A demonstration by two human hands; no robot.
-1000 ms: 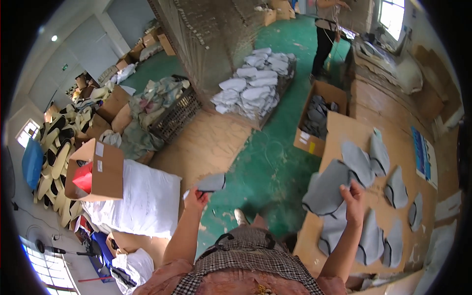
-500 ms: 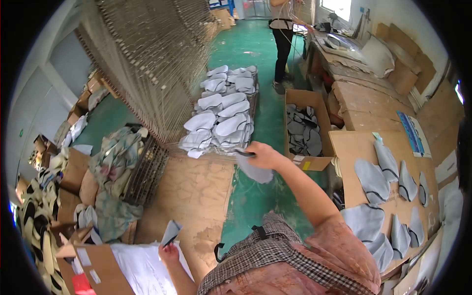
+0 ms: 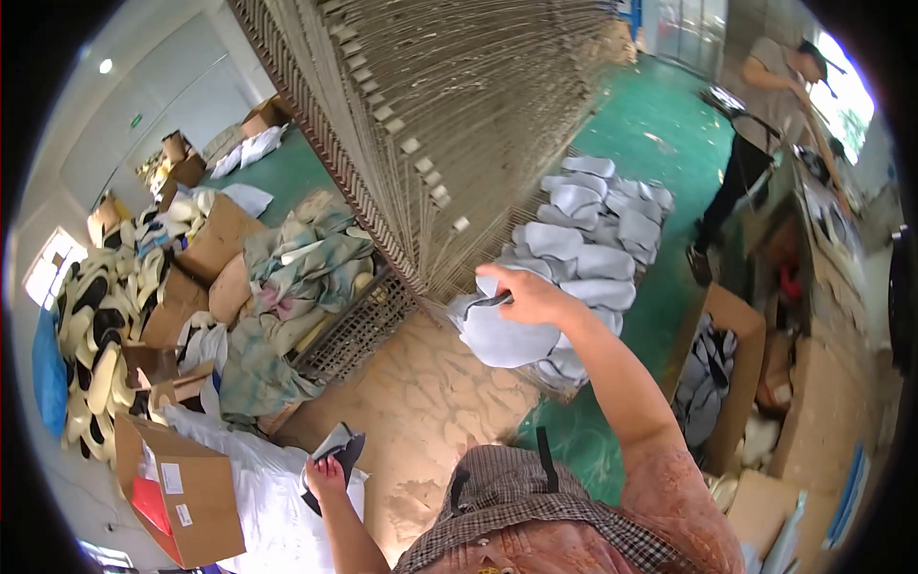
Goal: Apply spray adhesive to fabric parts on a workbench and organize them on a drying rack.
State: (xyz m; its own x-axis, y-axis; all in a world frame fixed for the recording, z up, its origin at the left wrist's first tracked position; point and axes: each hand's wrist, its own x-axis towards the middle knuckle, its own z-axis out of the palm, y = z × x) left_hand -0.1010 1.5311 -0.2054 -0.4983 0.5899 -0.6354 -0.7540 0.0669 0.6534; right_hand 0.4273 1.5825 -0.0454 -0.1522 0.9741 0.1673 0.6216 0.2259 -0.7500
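My right hand [image 3: 524,293] is closed on the black edge of a grey insole [image 3: 507,337]. This rounded, foot-shaped piece hangs over the near end of a rack of grey insoles [image 3: 598,251], lying in overlapping rows; whether it touches them I cannot tell. Lower left, my left hand [image 3: 326,475] grips a smaller grey and black piece [image 3: 340,446], folded or stacked, perhaps insoles too. It is held above a white plastic sheet [image 3: 287,507].
A tall wire rack [image 3: 459,124] leans beyond my hands. Left lie a black crate [image 3: 354,330] with crumpled cloth, a cardboard box [image 3: 206,497] and heaped pale pieces [image 3: 105,354]. Another person [image 3: 765,115] stands far right, near a box of grey pieces [image 3: 708,373].
The view has turned left, so the rack and the other person appear further right. My right hand and its insole now overlap the racked insoles. Both hands keep their hold.
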